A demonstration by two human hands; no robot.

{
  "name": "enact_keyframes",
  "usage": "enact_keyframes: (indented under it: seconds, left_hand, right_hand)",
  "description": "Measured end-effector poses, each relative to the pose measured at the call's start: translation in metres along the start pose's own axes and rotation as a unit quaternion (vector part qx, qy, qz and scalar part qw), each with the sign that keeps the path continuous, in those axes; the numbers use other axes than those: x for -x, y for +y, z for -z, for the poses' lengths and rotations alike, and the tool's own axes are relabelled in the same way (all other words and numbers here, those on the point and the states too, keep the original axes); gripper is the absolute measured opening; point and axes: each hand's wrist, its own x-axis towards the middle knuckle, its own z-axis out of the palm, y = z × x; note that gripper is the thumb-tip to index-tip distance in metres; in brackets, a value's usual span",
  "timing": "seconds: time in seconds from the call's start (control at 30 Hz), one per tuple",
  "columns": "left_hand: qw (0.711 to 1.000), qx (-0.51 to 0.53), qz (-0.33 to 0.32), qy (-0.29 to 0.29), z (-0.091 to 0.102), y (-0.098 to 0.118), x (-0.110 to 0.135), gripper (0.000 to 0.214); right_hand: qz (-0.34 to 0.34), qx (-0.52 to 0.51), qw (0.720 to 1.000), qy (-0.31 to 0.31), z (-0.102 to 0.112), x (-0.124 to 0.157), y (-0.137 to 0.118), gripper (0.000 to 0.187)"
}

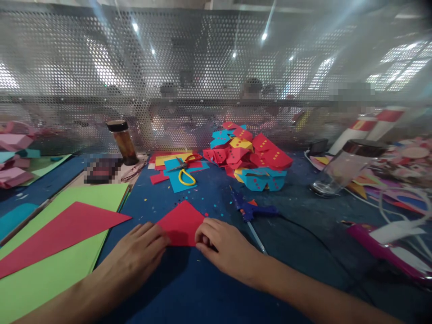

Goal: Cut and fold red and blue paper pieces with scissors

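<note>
A red sheet of paper (182,225) with a pointed top lies on the blue tabletop between my two hands. My left hand (143,243) rests over its left corner, fingers together and bent at that edge. At the opposite corner, my right hand (219,240) has its fingers curled, thumb and fingertips pinching the paper's edge. Just to the right lies a blue glue gun (253,208) with a clear glue stick in it. Behind the red sheet are yellow-and-red-handled scissors (186,177) on blue and yellow paper scraps.
A heap of folded paper pieces (256,153) stands at the back. At left, another red piece (64,234) lies on green sheets (77,193). A dark-lidded bottle (124,141), a clear tumbler (337,168) and a magenta tool (388,252) surround the area. A perforated metal screen (202,67) rises behind.
</note>
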Motion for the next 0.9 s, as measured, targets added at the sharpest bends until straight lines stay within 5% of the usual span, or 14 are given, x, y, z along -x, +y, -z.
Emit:
enact_keyframes:
  seconds: [0.33,0.9]
  left_hand:
    - [0.997,-0.031,-0.069,-0.003,-0.01,-0.005,-0.002,0.024]
    - [0.999,0.006,-0.024,0.043,-0.012,-0.001,-0.007,0.018]
  right_hand:
    - [0.04,0.048,0.998,0.019,0.0,0.001,-0.001,0.004]
    - [0.137,0.199,0.969,0.059,-0.009,0.001,0.002,0.017]
